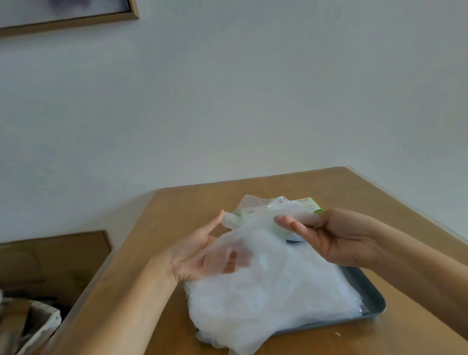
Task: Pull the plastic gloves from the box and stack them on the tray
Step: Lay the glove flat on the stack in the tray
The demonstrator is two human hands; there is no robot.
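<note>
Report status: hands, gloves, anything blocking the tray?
Left hand open, palm up under a plastic glove. Right hand at its far edge, grip unclear. Glove pile overflows the tray. Box mostly hidden behind.

The light-brown wooden surface (163,341) carries a flat grey rectangular tray (373,292) near its front. A heap of translucent white plastic gloves (267,303) spills over the tray's near-left corner onto the wood. Behind the tray lies a green-and-white box (311,204), partly hidden.
</note>
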